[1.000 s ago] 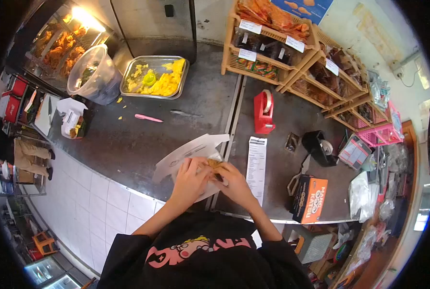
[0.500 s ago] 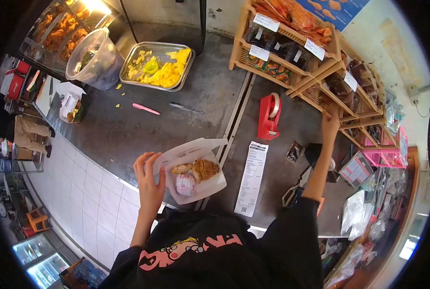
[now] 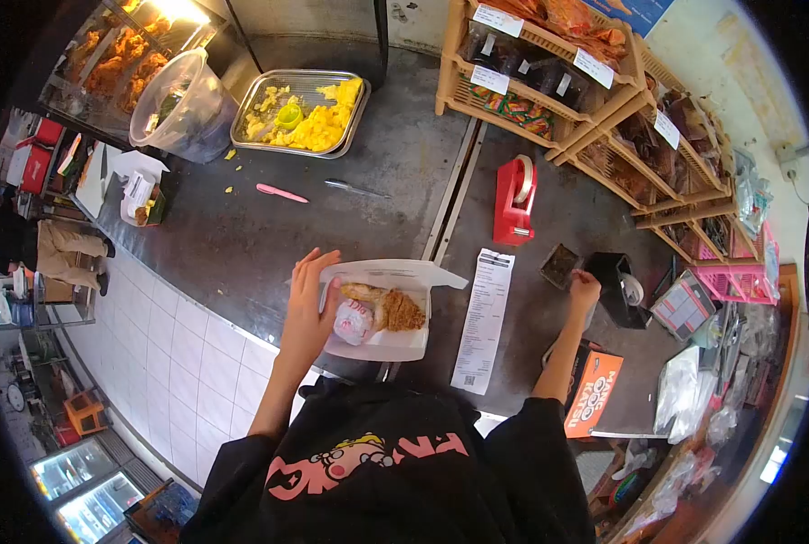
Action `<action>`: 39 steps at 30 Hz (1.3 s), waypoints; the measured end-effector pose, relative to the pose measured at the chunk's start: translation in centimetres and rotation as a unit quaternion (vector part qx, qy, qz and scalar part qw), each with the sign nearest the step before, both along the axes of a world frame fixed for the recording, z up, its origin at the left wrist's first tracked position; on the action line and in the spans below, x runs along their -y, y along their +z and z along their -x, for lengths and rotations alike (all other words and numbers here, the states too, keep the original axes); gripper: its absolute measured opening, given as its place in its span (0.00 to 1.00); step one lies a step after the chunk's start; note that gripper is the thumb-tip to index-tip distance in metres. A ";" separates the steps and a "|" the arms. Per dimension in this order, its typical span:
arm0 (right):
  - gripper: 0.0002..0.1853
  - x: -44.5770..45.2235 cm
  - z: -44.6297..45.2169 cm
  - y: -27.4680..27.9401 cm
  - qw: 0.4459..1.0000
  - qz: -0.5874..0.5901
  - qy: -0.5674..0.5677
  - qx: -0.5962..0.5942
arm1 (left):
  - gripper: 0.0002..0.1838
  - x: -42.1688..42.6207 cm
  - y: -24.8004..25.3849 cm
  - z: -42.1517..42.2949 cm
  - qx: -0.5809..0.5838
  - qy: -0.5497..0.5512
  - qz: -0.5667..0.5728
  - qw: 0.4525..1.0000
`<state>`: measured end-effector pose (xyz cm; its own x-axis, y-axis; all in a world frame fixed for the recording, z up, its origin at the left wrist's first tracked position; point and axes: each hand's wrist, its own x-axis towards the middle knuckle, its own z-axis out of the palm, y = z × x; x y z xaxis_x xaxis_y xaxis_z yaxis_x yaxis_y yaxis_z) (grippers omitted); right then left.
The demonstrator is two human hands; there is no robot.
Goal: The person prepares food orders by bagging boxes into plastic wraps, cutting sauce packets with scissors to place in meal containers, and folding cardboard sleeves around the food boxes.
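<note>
A white paper takeaway box point(image 3: 413, 346) stands with its lid up near the counter's front edge. Inside lie breaded fried chicken point(image 3: 399, 311) and a round wrapped rice portion point(image 3: 353, 322). My left hand point(image 3: 309, 295) rests against the box's left side, fingers stretched and thumb apart. On the right, my right hand point(image 3: 586, 290) has its fingers pinched together at the edge of a small dark packet point(image 3: 558, 265), which lies on the counter. A long printed receipt point(image 3: 483, 322) lies between the box and my right hand.
A red tape dispenser point(image 3: 515, 204) sits behind the receipt. Beyond are a tray of yellow food point(image 3: 309, 127), a pink pen point(image 3: 282, 193) and wooden racks point(image 3: 595, 127) of packets. A black holder point(image 3: 624, 304) and an orange box point(image 3: 595, 390) are at right.
My right hand has come down from the rack to the small dark packet. The takeaway box has turned slightly, and my left hand has moved closer along its side. The view has shifted a little.
</note>
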<state>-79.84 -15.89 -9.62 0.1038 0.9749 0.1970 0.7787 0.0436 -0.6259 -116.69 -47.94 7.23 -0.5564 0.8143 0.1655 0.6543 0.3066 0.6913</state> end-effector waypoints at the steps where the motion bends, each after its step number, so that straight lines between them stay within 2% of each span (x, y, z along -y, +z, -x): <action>1: 0.06 0.7 1.2 2.1 0.999 0.014 0.014 -0.038 | 0.16 -0.2 0.2 0.0 0.009 -0.010 -0.001 1.000; 2: 0.06 2.0 2.6 4.8 0.999 0.015 0.016 -0.039 | 0.15 -0.3 0.3 0.1 0.017 -0.020 -0.002 1.000; 5: 0.04 7.8 7.0 13.8 0.959 0.086 0.270 -0.013 | 0.14 -0.4 0.3 0.6 0.011 -0.030 0.006 0.999; 7: 0.04 12.2 9.2 18.2 0.917 0.130 0.376 0.002 | 0.14 -0.5 0.1 0.8 0.003 -0.032 0.001 0.999; 9: 0.06 15.2 11.0 19.1 0.866 0.175 0.468 -0.014 | 0.14 -0.5 -0.1 1.0 -0.004 -0.040 -0.006 0.999; 10: 0.06 16.6 12.4 18.6 0.840 0.209 0.495 -0.076 | 0.14 -0.5 -0.2 1.1 -0.021 -0.039 0.000 0.999; 11: 0.07 18.1 13.9 17.7 0.820 0.245 0.499 -0.134 | 0.14 -0.6 -0.3 1.2 -0.039 -0.038 0.005 0.998; 13: 0.07 20.8 16.2 16.7 0.825 0.259 0.481 -0.144 | 0.14 -0.5 -0.4 1.2 -0.026 -0.038 0.005 0.999; 15: 0.06 22.4 18.0 16.9 0.895 0.165 0.399 -0.112 | 0.14 -0.1 -0.1 1.3 -0.017 -0.032 0.006 0.999; 17: 0.06 22.4 18.5 17.9 0.915 0.120 0.365 -0.126 | 0.15 0.8 0.5 1.2 0.114 -0.019 0.156 0.981; 18: 0.05 22.2 18.6 18.2 0.931 0.087 0.318 -0.154 | 0.15 1.3 0.2 1.0 0.113 -0.019 0.157 0.981; 19: 0.05 22.1 18.5 18.4 0.944 0.054 0.270 -0.180 | 0.15 2.0 -0.5 0.5 0.097 -0.030 0.221 0.970; 20: 0.12 22.3 18.3 18.3 0.933 0.094 0.293 -0.184 | 0.16 2.7 -1.4 -0.1 0.081 -0.041 0.285 0.954; 21: 0.12 22.9 18.2 16.9 0.934 0.092 0.292 -0.185 | 0.16 3.6 -2.8 -0.9 0.079 -0.043 0.284 0.955; 23: 0.25 25.1 18.0 11.1 0.936 0.107 0.333 0.047 | 0.24 6.0 -7.0 -3.1 -0.062 0.042 0.079 0.994; 24: 0.36 26.2 18.2 8.9 0.922 0.158 0.341 0.097 | 0.35 6.8 -9.4 -3.9 -0.046 0.073 0.101 0.991; 25: 0.36 27.2 18.5 7.6 0.922 0.159 0.339 0.098 | 0.35 7.1 -11.2 -4.1 -0.045 0.072 0.101 0.991; 27: 0.38 28.4 19.1 5.9 0.945 0.089 0.306 0.079 | 0.41 7.3 -12.6 -4.2 0.166 0.079 0.033 0.982; 28: 0.39 28.2 18.9 5.4 0.945 0.101 0.310 -0.007 | 0.40 7.2 -11.5 -3.6 0.332 0.088 0.078 0.936; 29: 0.39 27.9 18.4 5.0 0.945 0.103 0.310 -0.006 | 0.40 7.3 -12.2 -3.2 0.333 0.088 0.079 0.936; 31: 0.39 26.8 17.8 5.2 0.914 0.177 0.335 -0.144 | 0.35 7.8 -15.4 -1.6 0.244 0.017 -0.018 0.970; 32: 0.39 26.2 17.6 5.1 0.914 0.175 0.336 -0.144 | 0.35 7.8 -16.8 -0.4 0.243 0.016 -0.020 0.970; 33: 0.33 25.6 17.4 4.8 0.918 0.190 0.315 -0.152 | 0.32 7.9 -18.2 0.9 0.313 0.032 -0.042 0.948; 34: 0.29 25.0 17.1 4.8 0.921 0.205 0.292 -0.159 | 0.30 7.5 -17.9 1.7 0.382 0.047 -0.063 0.921; 35: 0.29 24.2 16.7 4.9 0.921 0.204 0.290 -0.160 | 0.30 7.5 -17.5 2.7 0.382 0.045 -0.062 0.921; 37: 0.26 22.0 16.5 6.5 0.911 0.268 0.312 -0.029 | 0.29 6.4 -11.7 4.1 0.354 0.019 0.046 0.934; 38: 0.31 21.4 16.6 7.6 0.900 0.295 0.320 -0.023 | 0.30 6.0 -10.1 4.3 0.300 0.018 0.073 0.951; 39: 0.31 21.1 16.7 7.8 0.901 0.295 0.318 -0.025 | 0.30 5.5 -8.8 4.6 0.299 0.016 0.073 0.951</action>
